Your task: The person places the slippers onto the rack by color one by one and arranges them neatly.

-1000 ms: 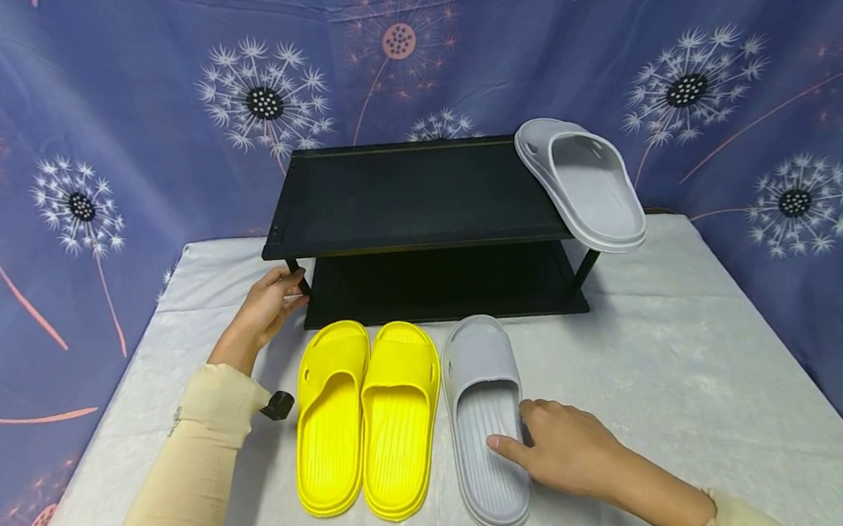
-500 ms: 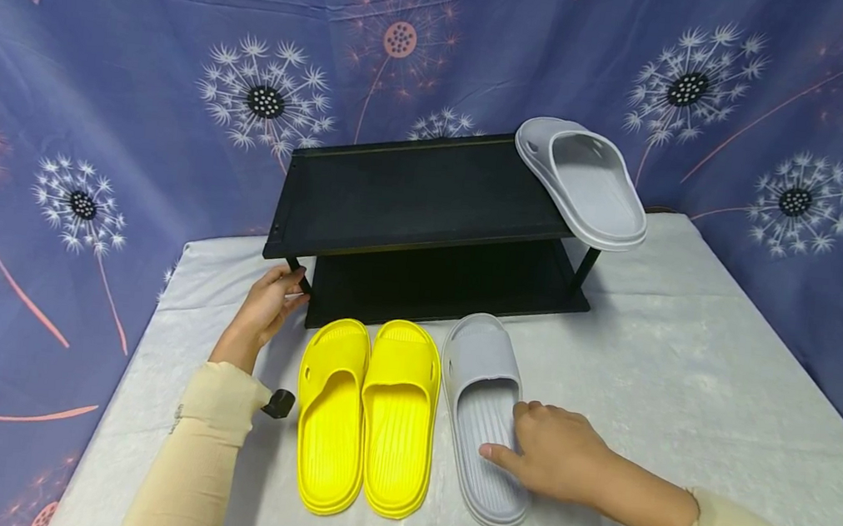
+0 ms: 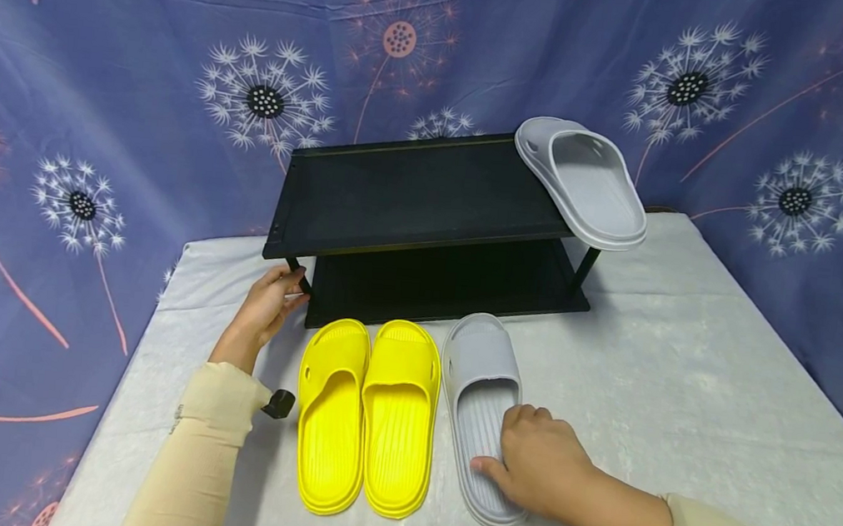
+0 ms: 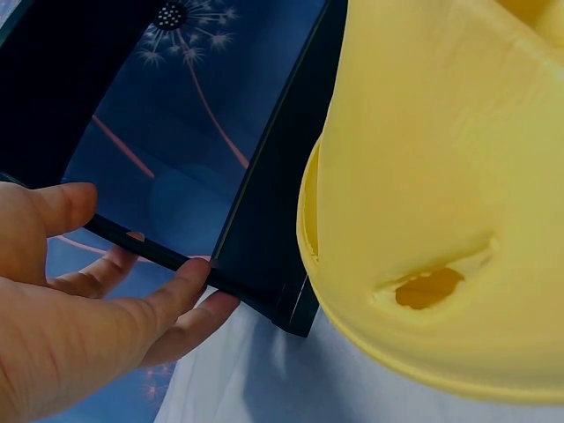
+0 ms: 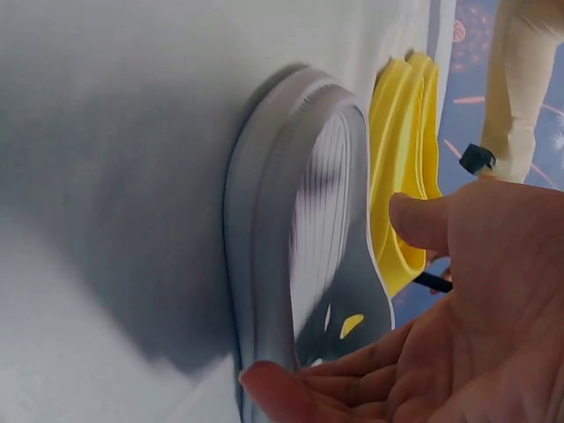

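A grey slipper (image 3: 484, 356) lies on the cloth, toe toward a black two-tier shoe rack (image 3: 419, 200). My right hand (image 3: 543, 462) is at its right side, thumb spread over the footbed and the other fingers bent by the side edge. In the right wrist view the thumb (image 5: 419, 220) stands apart from the slipper, while the fingertips (image 5: 273, 388) are right at its side. My left hand (image 3: 263, 308) holds the rack's front left leg (image 4: 150, 247) between thumb and fingers. Two yellow slippers (image 3: 331, 431) lie side by side, left of the grey one.
Another grey slipper (image 3: 597, 186) sits on the rack's upper right end, its heel jutting over the front edge. The lower shelf (image 3: 427, 284) lies just behind the slippers' toes. A blue dandelion-print curtain (image 3: 486, 43) closes off the back and sides of the cloth-covered table (image 3: 706, 363).
My right hand has shifted slightly left over the grey slipper, its thumb farther across the footbed. The left hand, rack and slippers stay in place.
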`<act>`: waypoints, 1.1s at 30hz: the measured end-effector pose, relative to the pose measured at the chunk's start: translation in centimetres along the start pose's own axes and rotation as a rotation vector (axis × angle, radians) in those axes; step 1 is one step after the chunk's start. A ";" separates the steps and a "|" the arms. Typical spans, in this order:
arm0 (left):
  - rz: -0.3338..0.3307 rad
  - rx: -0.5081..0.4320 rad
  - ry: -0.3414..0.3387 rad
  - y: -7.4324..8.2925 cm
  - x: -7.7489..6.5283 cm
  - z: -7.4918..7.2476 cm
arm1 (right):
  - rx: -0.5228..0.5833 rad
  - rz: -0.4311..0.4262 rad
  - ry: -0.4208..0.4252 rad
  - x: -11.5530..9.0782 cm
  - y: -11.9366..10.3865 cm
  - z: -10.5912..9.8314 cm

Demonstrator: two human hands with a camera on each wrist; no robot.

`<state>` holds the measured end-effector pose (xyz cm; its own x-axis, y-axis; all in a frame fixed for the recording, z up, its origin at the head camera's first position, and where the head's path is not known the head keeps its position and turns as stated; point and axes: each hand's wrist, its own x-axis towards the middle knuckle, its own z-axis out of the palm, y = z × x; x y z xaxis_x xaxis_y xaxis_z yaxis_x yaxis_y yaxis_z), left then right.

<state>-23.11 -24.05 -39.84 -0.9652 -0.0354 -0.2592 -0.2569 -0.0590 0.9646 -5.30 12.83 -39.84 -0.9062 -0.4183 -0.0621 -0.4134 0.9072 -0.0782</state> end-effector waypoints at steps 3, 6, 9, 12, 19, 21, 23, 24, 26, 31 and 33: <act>0.002 -0.002 0.000 0.0 0.0 0.0 | -0.028 -0.015 0.025 -0.1 -0.3 0.3; 0.004 -0.001 -0.003 0.0 -0.1 -0.1 | -0.070 -0.033 0.037 -0.1 -0.7 0.5; 0.006 -0.001 -0.001 0.0 -0.1 -0.1 | -0.120 -0.043 0.043 0.0 -0.9 0.8; 0.006 0.000 0.002 0.0 -0.1 -0.1 | -0.173 -0.047 0.051 0.1 -1.2 1.2; 0.001 -0.010 0.001 -0.1 -0.1 -0.2 | -0.335 -0.077 0.054 0.3 -1.7 1.7; 0.003 -0.011 0.002 -0.1 0.0 -0.2 | -0.381 -0.077 0.056 0.4 -1.9 1.8; 0.005 -0.011 0.003 -0.1 0.0 -0.2 | -0.432 -0.077 0.069 0.4 -2.0 2.0; 0.006 -0.011 0.002 -0.1 0.0 -0.2 | -0.456 -0.077 0.076 0.4 -2.1 2.0; 0.008 -0.011 -0.002 -0.1 0.0 -0.1 | -0.483 -0.072 0.093 0.3 -2.2 2.2; 0.004 -0.008 -0.005 -0.1 0.1 -0.1 | -0.520 -0.056 0.100 0.3 -2.4 2.5; 0.005 -0.009 -0.003 -0.1 0.1 -0.1 | -0.536 -0.056 0.094 0.3 -2.5 2.6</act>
<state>-23.14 -24.14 -39.98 -0.9666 -0.0329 -0.2543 -0.2517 -0.0682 0.9654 -4.30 10.28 -42.24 -0.8754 -0.4831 0.0187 -0.4264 0.7897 0.4410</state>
